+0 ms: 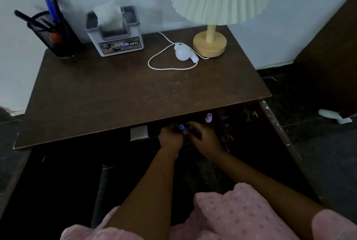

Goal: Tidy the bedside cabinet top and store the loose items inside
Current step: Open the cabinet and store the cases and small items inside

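Observation:
Both my hands reach into the dark open space just under the front edge of the brown cabinet top. My left hand grips a small bottle with a blue cap. My right hand is right beside it with curled fingers that touch the same bottle; whether it grips is unclear. A small bottle with a lilac cap stands inside, just behind my hands. The inside of the cabinet is very dark and most of it is hidden.
On the top stand a black mesh pen holder, a grey tissue box, a wooden lamp with a pleated shade, and a white bulb among a white cord. A white card shows under the front edge.

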The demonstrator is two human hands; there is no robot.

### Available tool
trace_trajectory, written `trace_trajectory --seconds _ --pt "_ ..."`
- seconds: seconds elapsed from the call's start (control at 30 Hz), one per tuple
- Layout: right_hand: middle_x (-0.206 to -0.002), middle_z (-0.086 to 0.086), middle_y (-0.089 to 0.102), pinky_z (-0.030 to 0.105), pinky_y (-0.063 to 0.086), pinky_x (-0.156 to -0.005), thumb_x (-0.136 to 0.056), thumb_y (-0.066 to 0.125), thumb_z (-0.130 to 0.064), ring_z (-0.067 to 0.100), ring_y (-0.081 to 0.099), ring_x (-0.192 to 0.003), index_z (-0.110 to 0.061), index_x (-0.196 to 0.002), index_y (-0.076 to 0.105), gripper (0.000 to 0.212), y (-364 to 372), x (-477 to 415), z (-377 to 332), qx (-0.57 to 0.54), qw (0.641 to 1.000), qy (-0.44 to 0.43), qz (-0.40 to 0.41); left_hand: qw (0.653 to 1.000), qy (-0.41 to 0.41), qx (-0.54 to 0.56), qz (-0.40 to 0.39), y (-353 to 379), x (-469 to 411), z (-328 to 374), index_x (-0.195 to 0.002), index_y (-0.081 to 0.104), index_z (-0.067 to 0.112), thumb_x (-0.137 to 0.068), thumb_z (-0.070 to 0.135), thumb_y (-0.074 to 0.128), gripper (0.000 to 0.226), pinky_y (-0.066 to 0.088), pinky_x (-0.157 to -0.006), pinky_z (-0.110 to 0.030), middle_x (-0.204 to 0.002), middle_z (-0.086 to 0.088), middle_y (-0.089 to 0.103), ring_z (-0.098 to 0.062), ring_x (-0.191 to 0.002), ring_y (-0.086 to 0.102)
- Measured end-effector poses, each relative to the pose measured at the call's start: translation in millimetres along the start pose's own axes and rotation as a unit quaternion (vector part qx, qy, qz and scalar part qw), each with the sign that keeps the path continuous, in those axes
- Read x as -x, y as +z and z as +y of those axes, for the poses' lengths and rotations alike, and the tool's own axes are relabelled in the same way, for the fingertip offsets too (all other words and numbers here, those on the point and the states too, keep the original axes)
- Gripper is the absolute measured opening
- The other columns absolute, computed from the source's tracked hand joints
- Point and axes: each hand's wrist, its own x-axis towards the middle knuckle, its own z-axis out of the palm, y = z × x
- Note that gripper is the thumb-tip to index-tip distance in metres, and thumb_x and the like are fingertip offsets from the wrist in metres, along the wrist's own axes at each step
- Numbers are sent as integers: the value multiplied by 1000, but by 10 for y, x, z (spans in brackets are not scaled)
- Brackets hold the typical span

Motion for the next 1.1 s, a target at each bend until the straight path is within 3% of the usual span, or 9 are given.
trace_trajectory --seconds 0.13,0.23,0.4,0.5,0.63,0.83,1.0,1.1 --pt "-100 15 71 12 38 -66 -85 64 -15 25 65 -92 -4 -104 67 22 -16 -59 15 27 999 23 4 999 5 51 -7 6 18 -13 -117 66 3 -86 9 62 32 40 -67 -16 -118 -15 67 -26 -110 62" --pt "-92 18 69 17 29 -60 -80 61 -19 29 64 -85 -2 -93 68 22 -30 -122 73 92 995 30 12 997 9 77 -27 62 2 -26 -112 67 0 -85 3 60 28 37 -64 -18 -112 -19 68 -32 -107 63" --pt "-110 20 66 28 41 -71 -89 58 -18 33 63 -101 -7 -105 66 21 -57 -254 268 170 979 95 53 989 -14 125 -81 115 -29 -14 -123 59 -2 -85 -6 57 39 49 -98 -37 -127 -16 61 -30 -115 59" --pt "-106 18 65 29 41 -69 -90 56 -25 34 62 -96 -10 -101 68 22 -81 -369 303 224 965 109 79 977 -61 178 -97 111 -55 -55 -127 56 1 -83 -8 60 45 47 -102 -42 -131 -13 57 -29 -120 55" --pt "-106 23 63 37 48 -78 -91 52 -20 40 61 -95 -8 -102 69 23 -60 -454 265 234 961 117 87 970 -80 197 -118 117 -73 -113 -126 56 -1 -83 -10 60 44 47 -101 -37 -128 -17 58 -28 -120 55" --pt "-110 20 63 37 48 -76 -93 49 -24 40 61 -98 -10 -105 65 24 -76 -462 307 272 948 142 86 965 -102 196 -144 156 -86 -123 -121 58 0 -84 -9 57 38 47 -88 -28 -124 -18 60 -23 -107 59" --pt "-112 21 64 38 48 -79 -91 55 -23 39 61 -102 -8 -110 61 25 -87 -420 224 259 947 166 88 964 -98 185 -165 95 2 -40 -123 57 -1 -86 -7 53 37 45 -62 -21 -89 -10 61 -12 -71 55" --pt "-102 20 68 29 42 -66 -88 59 -17 36 65 -94 -6 -108 59 23 -109 -309 84 196 960 161 116 970 -86 155 -169 -8 67 21 -123 57 1 -87 -3 55 37 43 -58 -20 -99 -16 62 -10 -66 52"
